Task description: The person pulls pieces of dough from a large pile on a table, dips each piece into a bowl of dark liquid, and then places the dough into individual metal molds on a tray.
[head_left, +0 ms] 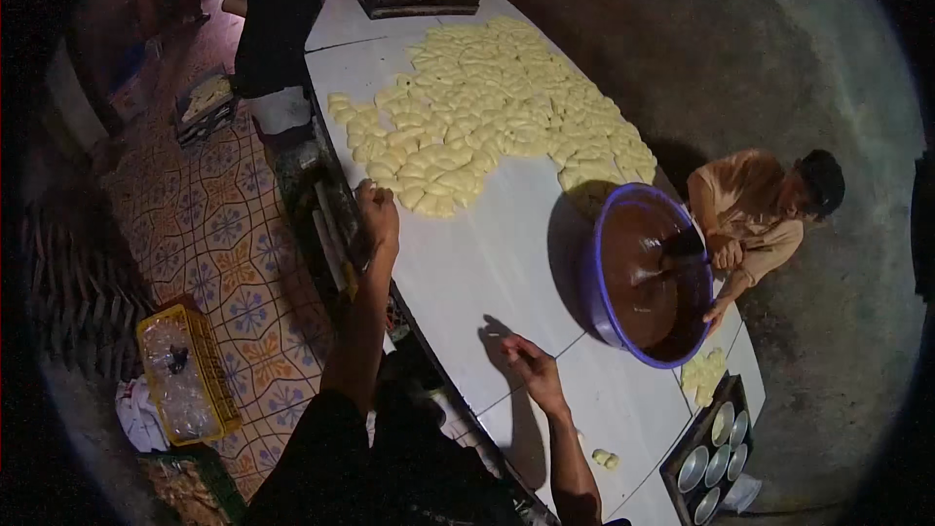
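One long white table [506, 263] — pale dough pieces [487, 107] massed at its far end; blue basin [648, 273] of brown batter; left hand [378, 216] curled at the table edge, right hand [534, 368] pinching fingertips together — contents indiscernible.

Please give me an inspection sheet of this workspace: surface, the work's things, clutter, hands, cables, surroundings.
Surface: long white table, partly covered.
Work's things: pale dough pieces spread at the far end; small dough lump near the right hand.
Clutter: blue basin of brown filling; dark tray of metal cups.
Hands: left hand at the table edge; right hand on the table.
Cables: nothing seen.
Surroundings: patterned tile floor, yellow crate, two other people.
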Available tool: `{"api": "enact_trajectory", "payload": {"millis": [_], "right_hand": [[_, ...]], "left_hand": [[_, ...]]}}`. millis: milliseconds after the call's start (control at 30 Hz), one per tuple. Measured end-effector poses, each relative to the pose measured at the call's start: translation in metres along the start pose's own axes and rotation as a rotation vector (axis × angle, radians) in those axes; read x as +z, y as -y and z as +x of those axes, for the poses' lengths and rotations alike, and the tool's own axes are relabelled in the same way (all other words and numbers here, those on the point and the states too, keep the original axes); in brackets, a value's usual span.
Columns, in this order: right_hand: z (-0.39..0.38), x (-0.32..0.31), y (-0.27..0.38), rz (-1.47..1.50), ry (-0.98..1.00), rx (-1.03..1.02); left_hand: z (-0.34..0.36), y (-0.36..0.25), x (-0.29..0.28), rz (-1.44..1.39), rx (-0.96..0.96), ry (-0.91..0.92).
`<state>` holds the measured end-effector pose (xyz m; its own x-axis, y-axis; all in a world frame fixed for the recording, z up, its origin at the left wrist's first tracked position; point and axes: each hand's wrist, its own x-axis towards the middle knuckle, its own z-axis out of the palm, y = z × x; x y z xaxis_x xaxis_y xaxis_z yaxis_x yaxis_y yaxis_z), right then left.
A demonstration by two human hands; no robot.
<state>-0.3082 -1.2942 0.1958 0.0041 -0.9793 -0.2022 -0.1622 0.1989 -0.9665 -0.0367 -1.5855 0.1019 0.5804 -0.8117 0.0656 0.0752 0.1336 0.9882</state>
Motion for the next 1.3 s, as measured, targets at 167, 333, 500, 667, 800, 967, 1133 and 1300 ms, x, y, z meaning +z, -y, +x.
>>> {"api": "enact_trajectory", "payload": {"millis": [167, 333, 500, 667, 800, 967, 1133, 1300], "right_hand": [[0.171, 0.043, 0.017, 0.034, -0.087, 0.035], [0.321, 0.026, 0.012, 0.147, -0.410, -0.057], [0.368, 0.088, 0.066, 0.131, -0.334, 0.162], [0.357, 0.079, 0.063, -0.005, -0.180, 0.455], [0.335, 0.086, 0.051, -0.202, -0.176, -0.150], [0.289, 0.071, 0.043, 0.446, -0.211, 0.143], [0.134, 0.006, 0.041, 0.466, -0.266, 0.204], [-0.014, -0.070, 0.004, -0.174, -0.361, 0.405]], "left_hand": [[0.010, -0.029, 0.032, 0.151, -0.238, -0.128], [-0.039, -0.039, 0.089, 0.023, -0.153, -0.362], [-0.006, 0.018, 0.080, 0.118, -0.384, -0.398], [-0.015, 0.002, 0.077, -0.259, -0.907, 0.029], [-0.011, -0.002, 0.053, 0.350, -0.222, 0.305], [-0.046, -0.035, 0.047, 0.456, 0.171, 0.399], [-0.166, -0.089, -0.002, -0.211, -0.677, 0.757], [-0.292, -0.078, -0.053, 0.280, -0.272, 1.384]]}}
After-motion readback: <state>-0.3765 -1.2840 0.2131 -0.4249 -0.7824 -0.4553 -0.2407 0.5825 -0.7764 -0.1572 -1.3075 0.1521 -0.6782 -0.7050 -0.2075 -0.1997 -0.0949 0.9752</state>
